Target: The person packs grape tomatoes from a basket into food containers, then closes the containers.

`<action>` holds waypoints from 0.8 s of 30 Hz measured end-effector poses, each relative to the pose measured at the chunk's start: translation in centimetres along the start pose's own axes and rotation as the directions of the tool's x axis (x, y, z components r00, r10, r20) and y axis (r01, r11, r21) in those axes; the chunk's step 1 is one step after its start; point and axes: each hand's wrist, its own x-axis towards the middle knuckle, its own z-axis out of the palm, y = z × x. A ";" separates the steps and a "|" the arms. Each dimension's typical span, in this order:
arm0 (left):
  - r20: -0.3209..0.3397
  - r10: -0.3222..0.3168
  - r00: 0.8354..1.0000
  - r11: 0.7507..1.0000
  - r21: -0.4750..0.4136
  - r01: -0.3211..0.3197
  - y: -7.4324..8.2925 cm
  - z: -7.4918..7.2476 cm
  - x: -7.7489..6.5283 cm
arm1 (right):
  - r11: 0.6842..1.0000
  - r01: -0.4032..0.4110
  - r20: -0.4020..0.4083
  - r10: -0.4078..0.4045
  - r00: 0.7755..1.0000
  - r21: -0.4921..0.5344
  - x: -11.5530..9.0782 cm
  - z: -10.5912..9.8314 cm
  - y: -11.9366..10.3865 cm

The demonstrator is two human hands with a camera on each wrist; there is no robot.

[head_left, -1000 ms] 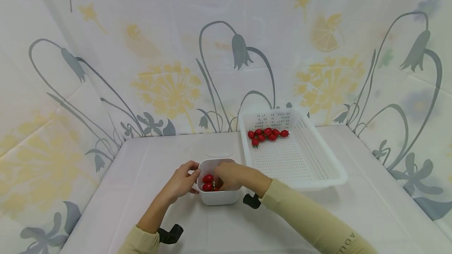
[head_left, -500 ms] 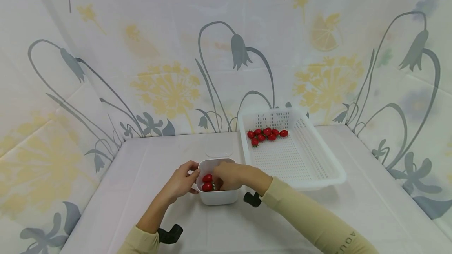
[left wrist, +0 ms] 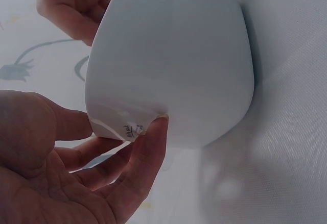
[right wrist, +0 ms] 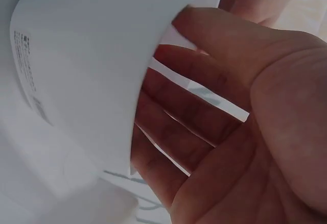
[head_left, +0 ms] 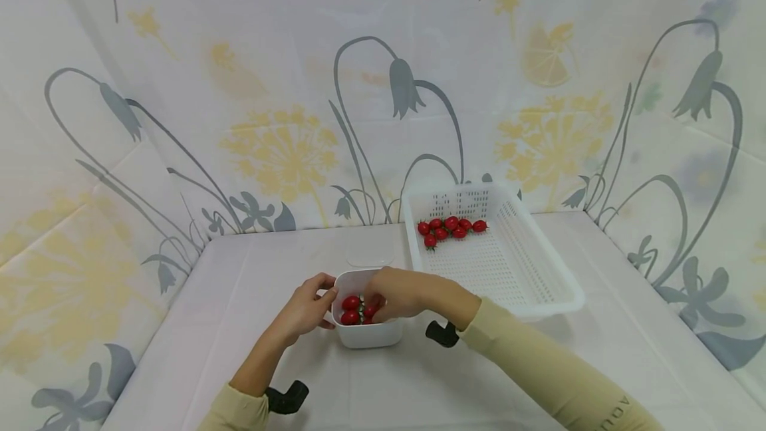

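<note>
A small white container (head_left: 370,336) stands on the table with several red cherry tomatoes (head_left: 350,302) inside. My left hand (head_left: 308,304) steadies its left side; in the left wrist view the thumb meets the rim and the fingers (left wrist: 150,147) press against the outer wall. My right hand (head_left: 402,294) reaches over the right rim, its fingertips down inside among the tomatoes. In the right wrist view its fingers (right wrist: 189,112) are extended and slightly spread, their tips hidden behind the container wall, with the thumb at the rim. No tomato shows between them there.
A white perforated basket (head_left: 541,311) stands at the back right, with several cherry tomatoes (head_left: 451,223) in its far left corner. A clear, flat lid-like piece (head_left: 369,259) lies behind the container. A flower-printed cloth (head_left: 287,145) hangs along the back and sides.
My right hand has risen a little and shifted right in the container, so more tomatoes show beneath it. My left hand and the container hold their place.
</note>
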 end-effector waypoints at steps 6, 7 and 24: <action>0.001 0.004 1.000 1.000 -0.001 -0.004 0.1 0.0 0.0 | 1.000 0.014 -0.012 -0.015 1.000 -0.020 -1.0 -0.7 -0.1; 0.002 0.004 1.000 1.000 -0.002 -0.004 0.0 0.0 0.0 | 1.000 0.016 -0.015 -0.016 1.000 -0.016 -1.1 -0.8 -0.1; -0.010 -0.008 1.000 1.000 0.002 0.008 -0.3 0.3 0.1 | 0.997 -0.047 -0.042 0.044 0.998 -0.065 -4.7 -3.3 0.8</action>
